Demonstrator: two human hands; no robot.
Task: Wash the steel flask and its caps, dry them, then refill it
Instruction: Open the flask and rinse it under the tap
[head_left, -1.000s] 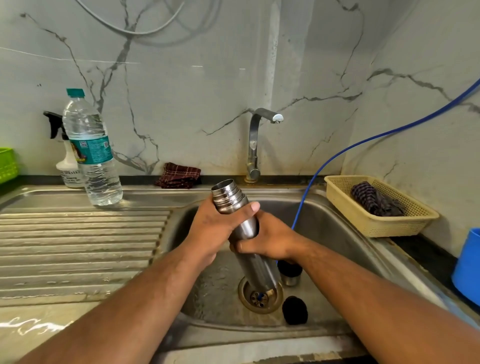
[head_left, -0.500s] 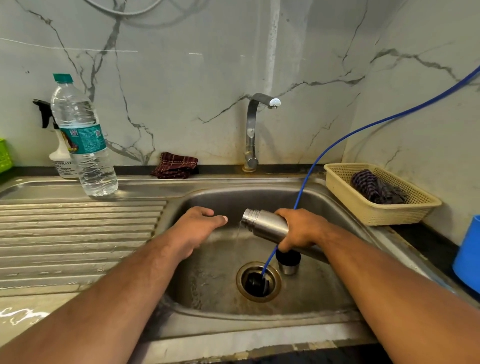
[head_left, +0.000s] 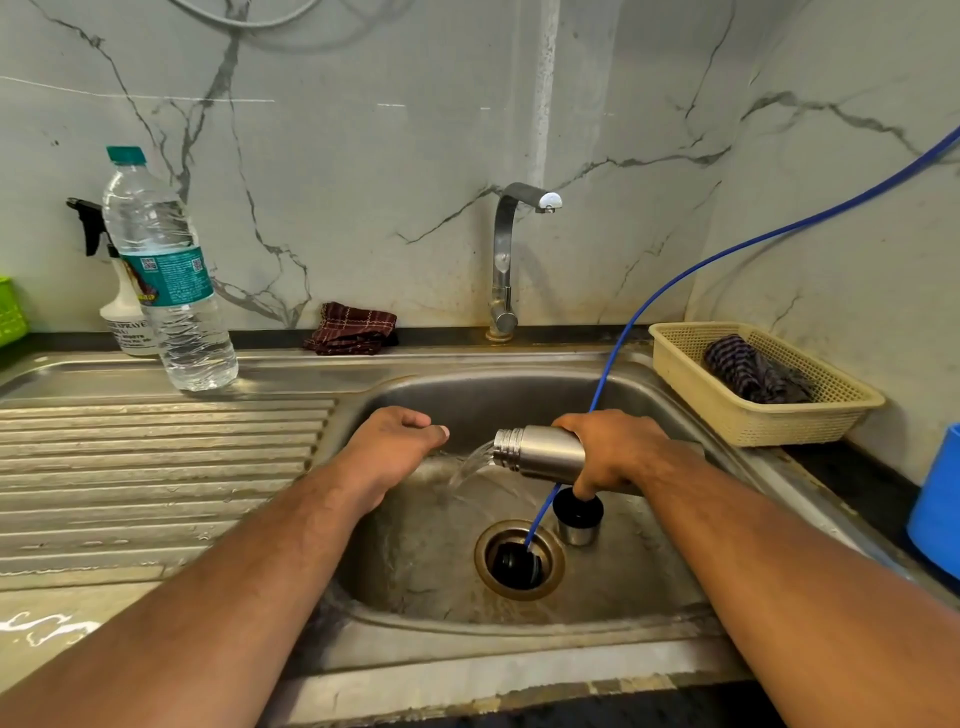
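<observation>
Marble-veined wall panels back a steel sink (head_left: 519, 389) set in the worktop. Over the basin the right hand (head_left: 615, 452) grips the steel flask (head_left: 540, 453), fingers wrapped round its body. It holds the flask on its side with the open mouth pointing left. Water (head_left: 472, 462) pours from the mouth into the basin. The left hand (head_left: 395, 441) hovers just left of the stream, fingers loosely curled and holding nothing.

Under the flask a steel cap (head_left: 577, 519) with a black top stands on the basin floor, beside the drain. A black cap (head_left: 514, 564) lies in the drain hole. A blue hose (head_left: 675, 280) runs down from the upper right and ends in the same hole. Behind the basin stands the tap (head_left: 503, 260).

Right of the sink, a cream basket (head_left: 691, 379) holds a dark striped cloth (head_left: 753, 376). At the back left a clear plastic bottle (head_left: 171, 291) holds water, with a white spray bottle (head_left: 122, 312) behind it. A maroon cloth (head_left: 353, 328) lies against the wall.
</observation>
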